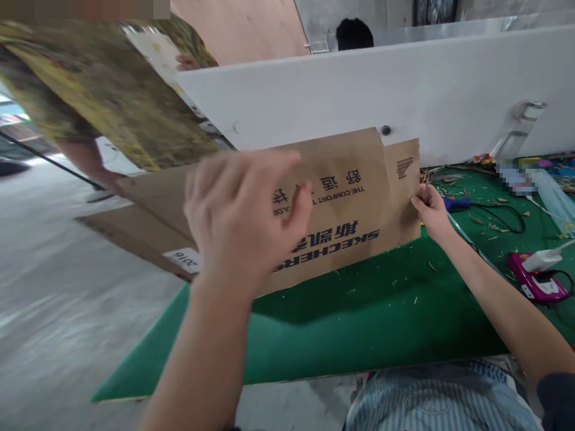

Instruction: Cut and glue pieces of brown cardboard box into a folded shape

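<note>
Overhanging the bench's (359, 329) left edge, the cardboard (332, 158) looks light, stiff, best held by its edges; the right hand's (432, 212) fingers pinch one, the left hand's (240, 215) curl loosely apart.

Looks like a workshop or small factory, judging by the green worktop (359, 329) strewn with scraps (496, 228) at right of the frame, the blue corded tool (457, 204) and magenta power strip (523, 270) there, the bare concrete floor (40, 287) at left, and the plain grey wall (372, 17) at top.
</note>
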Motion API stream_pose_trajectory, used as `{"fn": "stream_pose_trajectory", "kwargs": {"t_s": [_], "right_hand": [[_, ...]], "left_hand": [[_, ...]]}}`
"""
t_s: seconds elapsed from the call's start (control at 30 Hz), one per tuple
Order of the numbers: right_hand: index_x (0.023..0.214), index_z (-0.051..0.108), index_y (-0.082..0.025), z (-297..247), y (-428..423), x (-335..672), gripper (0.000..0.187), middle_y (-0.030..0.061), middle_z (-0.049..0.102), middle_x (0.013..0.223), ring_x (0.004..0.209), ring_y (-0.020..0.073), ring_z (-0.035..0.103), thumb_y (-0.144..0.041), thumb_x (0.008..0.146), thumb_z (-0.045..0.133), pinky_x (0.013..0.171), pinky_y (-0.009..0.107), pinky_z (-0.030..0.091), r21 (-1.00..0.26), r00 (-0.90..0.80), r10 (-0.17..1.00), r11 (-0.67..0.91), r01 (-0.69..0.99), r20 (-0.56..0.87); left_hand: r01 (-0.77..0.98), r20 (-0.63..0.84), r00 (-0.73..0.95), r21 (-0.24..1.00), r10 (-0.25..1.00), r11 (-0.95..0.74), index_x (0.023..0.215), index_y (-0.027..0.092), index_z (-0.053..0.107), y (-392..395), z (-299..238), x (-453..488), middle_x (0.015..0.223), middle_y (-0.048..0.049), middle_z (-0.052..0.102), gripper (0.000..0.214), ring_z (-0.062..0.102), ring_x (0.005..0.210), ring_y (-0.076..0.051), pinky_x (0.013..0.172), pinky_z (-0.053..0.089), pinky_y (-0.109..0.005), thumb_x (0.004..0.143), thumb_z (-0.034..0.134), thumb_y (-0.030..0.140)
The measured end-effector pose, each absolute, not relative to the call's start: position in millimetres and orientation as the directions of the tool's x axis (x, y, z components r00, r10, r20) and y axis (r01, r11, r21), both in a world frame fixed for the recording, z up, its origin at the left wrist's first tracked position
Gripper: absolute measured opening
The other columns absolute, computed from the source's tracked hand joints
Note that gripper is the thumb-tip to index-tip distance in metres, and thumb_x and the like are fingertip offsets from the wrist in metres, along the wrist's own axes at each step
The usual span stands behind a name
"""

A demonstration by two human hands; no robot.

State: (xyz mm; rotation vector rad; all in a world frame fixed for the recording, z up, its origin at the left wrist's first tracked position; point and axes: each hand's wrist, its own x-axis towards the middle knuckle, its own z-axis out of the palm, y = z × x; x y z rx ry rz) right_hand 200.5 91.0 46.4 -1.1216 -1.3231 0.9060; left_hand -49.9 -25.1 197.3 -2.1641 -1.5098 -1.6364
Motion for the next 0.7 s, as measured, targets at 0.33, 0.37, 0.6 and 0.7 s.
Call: {"fn": "stream_pose_trajectory", "kwargs": {"t_s": [0.33,0.37,0.6,0.7], "right_hand": [[0.108,0.051,-0.022,43.9,98.1,214.8,0.029,0.0073,0.061,0.108,0.1,0.0182,0.057,-0.034,0.082,0.051,0.094,0.037,0.044,-0.873,0.143,0.878,0.413,0.26,0.457],[0.109,0.052,-0.022,47.0,95.4,218.2,0.029,0.0073,0.06,0.108,0.101,0.0185,0.056,-0.031,0.082,0.049,0.095,0.039,0.043,-0.858,0.171,0.864,0.408,0.311,0.473],[0.127,0.046,-0.026,84.7,45.3,224.0,0.04,0.0067,0.063,0.107,0.093,0.0199,0.062,-0.028,0.087,0.046,0.084,0.038,0.05,-0.815,0.094,0.852,0.454,0.361,0.516],[0.123,0.048,-0.026,102.2,27.3,213.8,0.035,0.0049,0.066,0.096,0.075,0.017,0.065,-0.037,0.09,0.047,0.069,0.032,0.051,-0.825,0.03,0.879,0.435,0.361,0.477]], "left_hand": [[0.526,0.526,-0.135,0.756,0.84,-0.389,0.085,0.016,0.061,40.8,213.3,-63.8,0.119,0.0002,0.064,0.037,0.014,0.146,-0.029,0.116,-0.014,-0.048,0.057,0.085,0.009],[0.51,0.53,-0.154,0.766,0.834,-0.392,0.086,0.017,0.061,37.1,210.6,-63.2,0.12,0.0013,0.064,0.039,0.012,0.147,-0.027,0.117,-0.011,-0.047,0.056,0.084,0.006],[0.17,0.47,-0.292,0.883,0.833,-0.439,0.081,0.021,0.06,24.6,205.9,-55.1,0.115,0.0014,0.064,0.04,0.003,0.148,-0.027,0.12,0.001,-0.049,0.061,0.07,-0.012],[0.199,0.51,-0.232,0.858,0.828,-0.473,0.079,0.022,0.06,25.5,206.2,-53.2,0.114,0.0014,0.064,0.039,0.0,0.148,-0.027,0.12,-0.004,-0.049,0.059,0.075,-0.008]]}}
